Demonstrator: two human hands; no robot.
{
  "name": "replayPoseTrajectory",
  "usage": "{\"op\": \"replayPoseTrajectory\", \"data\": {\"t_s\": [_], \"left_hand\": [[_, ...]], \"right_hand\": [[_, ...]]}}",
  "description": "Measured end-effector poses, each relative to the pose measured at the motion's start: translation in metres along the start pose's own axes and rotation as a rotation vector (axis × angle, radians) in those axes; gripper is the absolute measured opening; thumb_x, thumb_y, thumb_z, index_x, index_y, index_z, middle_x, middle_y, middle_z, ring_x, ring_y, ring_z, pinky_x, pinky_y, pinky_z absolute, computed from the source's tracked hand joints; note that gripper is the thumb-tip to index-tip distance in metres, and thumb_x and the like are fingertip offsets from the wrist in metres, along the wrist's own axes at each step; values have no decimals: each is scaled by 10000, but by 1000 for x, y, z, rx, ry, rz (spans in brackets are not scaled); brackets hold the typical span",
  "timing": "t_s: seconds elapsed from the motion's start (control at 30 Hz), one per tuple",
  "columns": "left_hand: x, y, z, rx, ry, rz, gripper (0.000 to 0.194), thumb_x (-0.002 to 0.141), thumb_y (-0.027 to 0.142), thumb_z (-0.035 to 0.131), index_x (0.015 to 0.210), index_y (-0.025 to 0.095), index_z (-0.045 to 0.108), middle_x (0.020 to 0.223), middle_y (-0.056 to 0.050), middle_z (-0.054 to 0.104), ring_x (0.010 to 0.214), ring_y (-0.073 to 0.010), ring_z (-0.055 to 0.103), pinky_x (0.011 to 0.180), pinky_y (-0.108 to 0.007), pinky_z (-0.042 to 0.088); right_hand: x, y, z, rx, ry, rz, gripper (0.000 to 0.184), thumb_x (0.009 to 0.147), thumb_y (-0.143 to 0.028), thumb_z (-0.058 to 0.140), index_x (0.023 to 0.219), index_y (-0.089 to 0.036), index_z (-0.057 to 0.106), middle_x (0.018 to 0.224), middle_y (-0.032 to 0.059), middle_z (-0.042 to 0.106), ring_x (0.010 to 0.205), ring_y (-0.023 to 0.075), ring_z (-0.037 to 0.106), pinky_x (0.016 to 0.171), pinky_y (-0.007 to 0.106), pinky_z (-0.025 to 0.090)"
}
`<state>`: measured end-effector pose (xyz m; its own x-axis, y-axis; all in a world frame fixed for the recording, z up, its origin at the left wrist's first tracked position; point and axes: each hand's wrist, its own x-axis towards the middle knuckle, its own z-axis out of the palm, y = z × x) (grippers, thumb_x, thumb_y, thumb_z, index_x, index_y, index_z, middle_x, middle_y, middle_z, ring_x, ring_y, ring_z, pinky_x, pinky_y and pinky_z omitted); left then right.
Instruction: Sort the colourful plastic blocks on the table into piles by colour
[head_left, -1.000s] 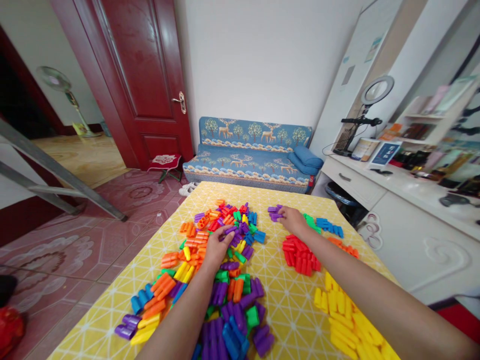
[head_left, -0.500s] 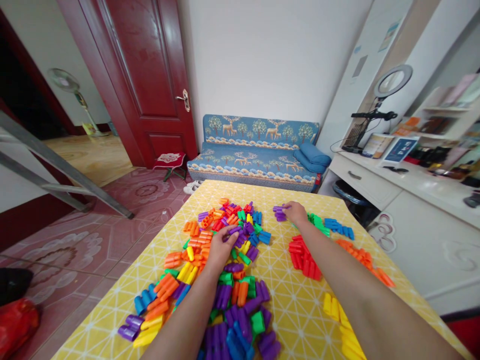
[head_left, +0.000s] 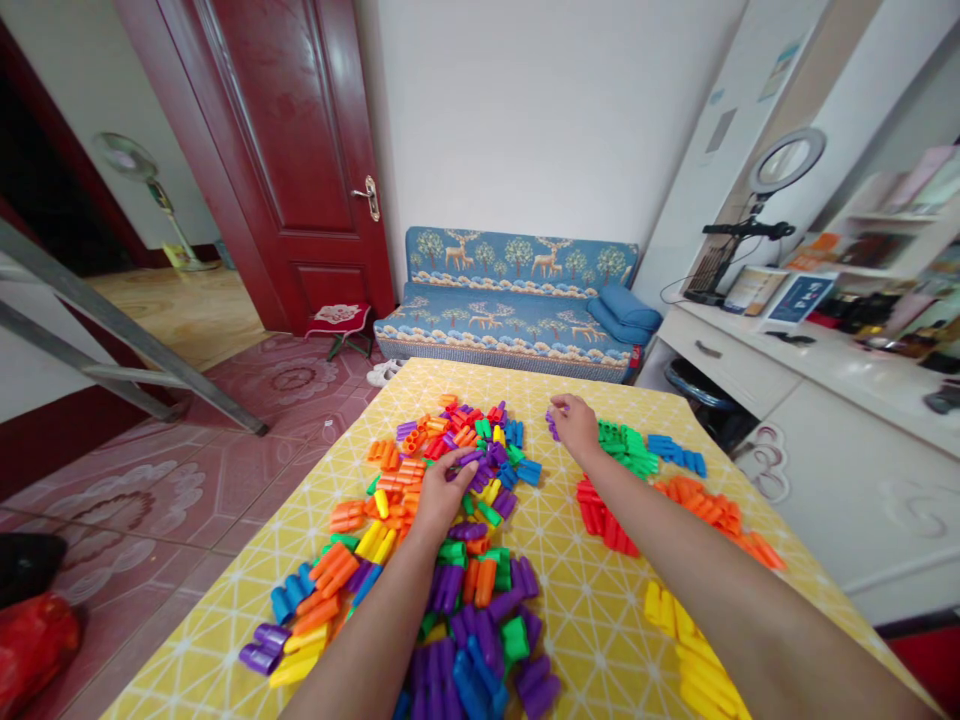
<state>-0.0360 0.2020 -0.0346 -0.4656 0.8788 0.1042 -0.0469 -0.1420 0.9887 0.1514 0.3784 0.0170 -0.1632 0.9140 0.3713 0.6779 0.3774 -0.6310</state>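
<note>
My left hand (head_left: 444,492) is at the mixed heap of plastic tube-shaped building blocks, thumb and fingers closed on a purple block (head_left: 469,458). Farther off to the right, my right hand (head_left: 576,426) is over a small group of purple blocks (head_left: 552,424), its fingers curled and mostly hiding them; what lies between its fingertips is hidden. Orange blocks (head_left: 411,474) and more purple blocks (head_left: 431,680) lie around my left forearm. Near my right arm are single-colour groups: green blocks (head_left: 630,447), red blocks (head_left: 606,515), blue blocks (head_left: 676,455), orange blocks (head_left: 701,503) and yellow blocks (head_left: 697,660).
The blocks lie on a table with a yellow patterned cloth (head_left: 577,610). Behind it stands a blue sofa (head_left: 510,300). At the right is a white dresser (head_left: 840,430) with a ring light (head_left: 787,162). A metal ladder (head_left: 135,300) and a red stool (head_left: 339,318) are on the left.
My right hand has shifted left, now covering much of the purple group and revealing more of the green and orange groups. My left hand has barely moved.
</note>
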Motion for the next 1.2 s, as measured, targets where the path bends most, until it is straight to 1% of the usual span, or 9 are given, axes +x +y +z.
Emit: {"op": "replayPoseTrajectory", "data": {"t_s": [0.13,0.23,0.33,0.47,0.67,0.87,1.0,1.1,1.2], "left_hand": [[-3,4,1,-20,4,-6,475,653,359,784,1071,147,709,953,-88,742,806,-215,675,763,-330,533],[-4,7,1,-58,9,1,496,615,355,813,1053,146,711,921,-77,741,777,-203,669,740,-316,533],[-5,9,1,-91,14,11,467,623,390,807,1015,154,719,932,-73,741,789,-204,669,738,-312,530],[-5,12,2,-89,-24,36,385,643,414,790,927,161,735,899,-62,741,816,-207,669,768,-311,516],[-6,16,3,-82,-17,26,361,664,431,763,894,154,736,831,-54,731,759,-197,659,720,-298,508],[-4,8,2,-77,3,-6,416,639,387,775,974,146,724,780,-35,706,658,-162,630,623,-264,496],[-4,6,2,-76,-3,-12,416,647,378,767,991,148,719,760,-26,691,650,-154,621,607,-253,489],[-4,7,2,-78,-4,-17,418,639,378,769,985,151,719,752,-22,687,647,-154,619,606,-254,486],[-4,8,2,-81,-2,-24,420,626,383,774,976,157,718,758,-21,688,656,-160,620,623,-264,488]], "right_hand": [[-47,-37,14,169,-203,-212,168,808,-210,615,949,-214,707,914,12,712,780,141,657,731,256,510],[-83,-54,21,311,-340,-349,315,735,-145,675,1039,-227,695,966,12,687,752,132,631,740,276,505],[-103,-64,23,362,-366,-380,504,693,-82,687,1164,-258,649,1096,29,637,730,117,598,800,318,497],[-110,-71,23,391,-345,-364,428,730,-52,632,1096,-268,684,1024,19,643,698,111,583,770,299,498],[-101,-62,20,373,-285,-237,140,749,-150,638,853,-205,714,811,12,695,741,148,638,725,277,507],[-60,-20,-1,257,-193,57,185,772,-236,603,912,-156,694,778,37,719,670,159,674,615,257,524],[-29,12,-16,94,-170,201,143,765,-193,590,829,-151,711,648,31,697,584,158,660,544,238,499],[-13,29,-25,-45,-206,250,79,697,-135,641,686,-163,713,566,18,672,547,161,641,534,238,478],[-6,33,-31,-177,-219,228,83,673,-118,666,636,-175,713,641,36,705,666,183,671,605,242,475]]}}
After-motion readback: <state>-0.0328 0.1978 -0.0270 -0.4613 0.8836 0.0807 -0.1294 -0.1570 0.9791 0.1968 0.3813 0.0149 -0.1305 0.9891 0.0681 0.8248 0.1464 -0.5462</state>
